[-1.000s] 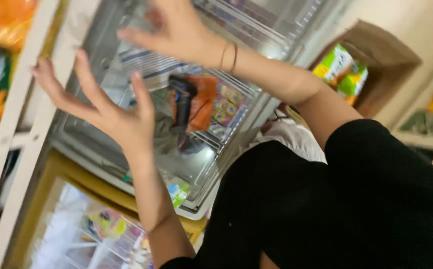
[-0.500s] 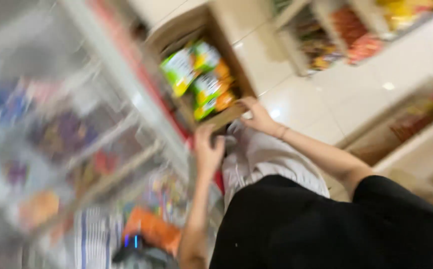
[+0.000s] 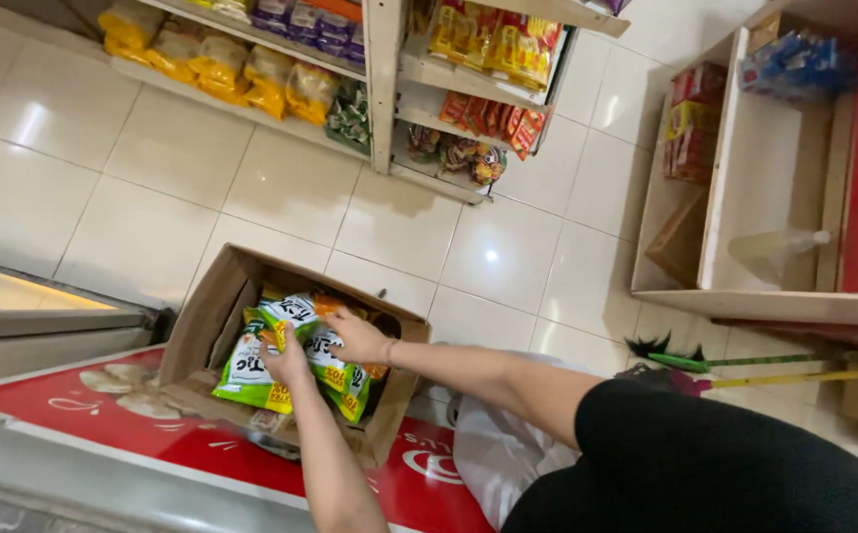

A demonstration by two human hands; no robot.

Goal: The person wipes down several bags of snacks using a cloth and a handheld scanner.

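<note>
An open cardboard box (image 3: 208, 318) stands on the tiled floor against a red freezer side. It holds several green and white snack packets (image 3: 247, 379) and some orange ones. My left hand (image 3: 287, 361) reaches in from below and grips the top edge of one green packet. Beside it, my right hand (image 3: 356, 338), with a thin bracelet at the wrist, comes in from the right and closes its fingers over another green packet (image 3: 338, 373). Both hands are inside the box, almost touching.
The red freezer side (image 3: 152, 436) runs along the bottom left. A white plastic bag (image 3: 496, 456) lies by my knee. Store shelves with yellow packets (image 3: 214, 65) stand across the aisle. A wooden shelf unit (image 3: 745, 197) and a broom (image 3: 745, 361) are at the right.
Both hands were spread open above the glass-topped freezer. The view swung round to the floor, and the hands have gone down into the cardboard box and taken hold of green packets.
</note>
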